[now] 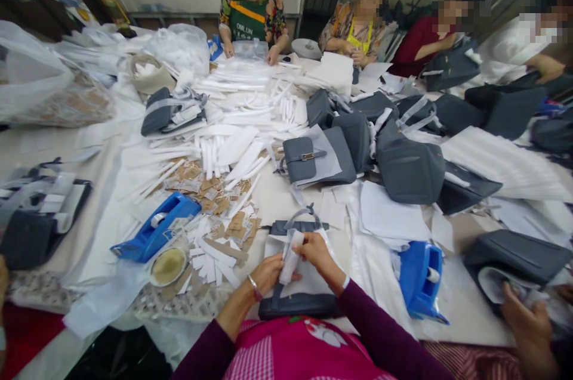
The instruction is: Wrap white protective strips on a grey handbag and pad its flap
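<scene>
Grey handbag (299, 303): lies flat on the table just before the person's pink apron, with white wrapping paper over its front; all places below are told from this bag.
Left hand (267, 273): over the left part of the bag, fingers curled narrow and pinching the lower end of a white paper strip (290, 258).
Right hand (317, 250): over the middle of the bag, fingers closed on the upper end of the same strip, touching the bag's strap.
Strap (299, 218): grey, forms a loop at the far end of the bag, beyond both hands.
Near tape dispenser (421, 281): blue, stands to the right of the bag, near to it but apart.
Far tape dispenser (157, 228): blue, to the left of the bag and a little farther from the person.
Small bowl (168, 266): round, to the left of the bag, just beside the left dispenser.
Paper strips and brown tags (224, 207): a loose heap left of the bag and beyond it.
Other grey bags (403, 168): a pile beyond the bag and to its right.
Another person's hand (528, 323): far right of the bag, on another grey bag; its fingers I cannot tell.
Table (277, 192): pale surface under the bag.
</scene>
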